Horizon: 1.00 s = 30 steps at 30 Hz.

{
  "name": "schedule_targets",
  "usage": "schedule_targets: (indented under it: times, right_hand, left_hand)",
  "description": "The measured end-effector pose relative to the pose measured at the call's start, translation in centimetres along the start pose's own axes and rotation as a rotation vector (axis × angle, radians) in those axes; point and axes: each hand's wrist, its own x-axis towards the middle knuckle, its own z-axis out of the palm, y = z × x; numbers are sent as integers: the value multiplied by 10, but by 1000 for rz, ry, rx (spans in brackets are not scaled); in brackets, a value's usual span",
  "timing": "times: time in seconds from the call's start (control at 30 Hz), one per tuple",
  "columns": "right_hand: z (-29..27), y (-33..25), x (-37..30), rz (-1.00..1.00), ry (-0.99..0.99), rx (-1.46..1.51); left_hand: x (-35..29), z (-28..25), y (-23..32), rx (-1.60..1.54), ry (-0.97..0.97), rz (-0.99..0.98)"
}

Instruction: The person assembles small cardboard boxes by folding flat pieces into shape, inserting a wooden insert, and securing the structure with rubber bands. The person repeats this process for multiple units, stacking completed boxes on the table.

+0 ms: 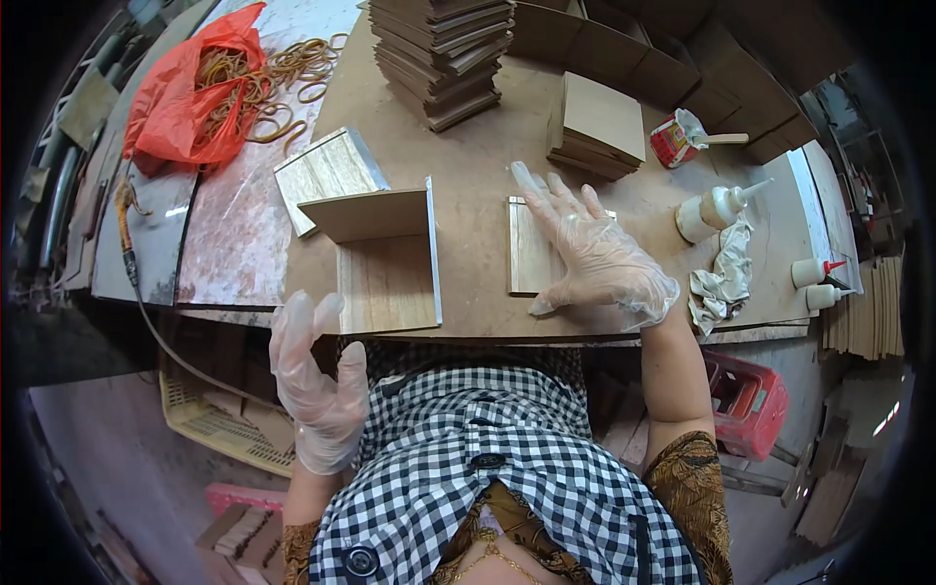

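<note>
My right hand (597, 255), in a clear plastic glove, spreads its fingers over a small light wooden panel (524, 255) on the table. Thumb and fingers lie flat across the panel and hide its right part. My left hand (317, 375), gloved the same way, hovers in front of the table's near edge, fingers apart and nothing in them. Closest to it is a partly joined wooden piece (388, 291): a flat base with a brown upright board along its back and a thin upright side on its right. Behind that leans or lies another pale wooden piece (331, 175).
A tall stack of brown boards (439, 58) and a lower stack (603, 122) stand farther back. At right are a glue bottle (710, 213), a red tub with a brush (678, 138), a crumpled cloth (723, 278) and small bottles (814, 273). A red bag (185, 107) of rubber bands lies left.
</note>
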Motion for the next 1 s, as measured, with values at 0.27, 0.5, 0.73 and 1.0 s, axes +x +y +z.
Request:
schedule_targets:
  times: [0.27, 0.5, 0.73, 1.0]
  right_hand:
    - [-14, -6, -9, -26, 107, 97]
    - [-50, -40, -47, -239, 475, 15]
    - [-50, -103, -36, -558, 677, 62]
    - [-42, -116, -14, -672, 873, 119]
  left_hand:
    - [11, -18, 31, 147, 5, 197]
    - [37, -23, 52, -533, -356, 209]
    - [50, 0, 107, -1290, -262, -241]
    - [47, -38, 77, -588, 412, -524]
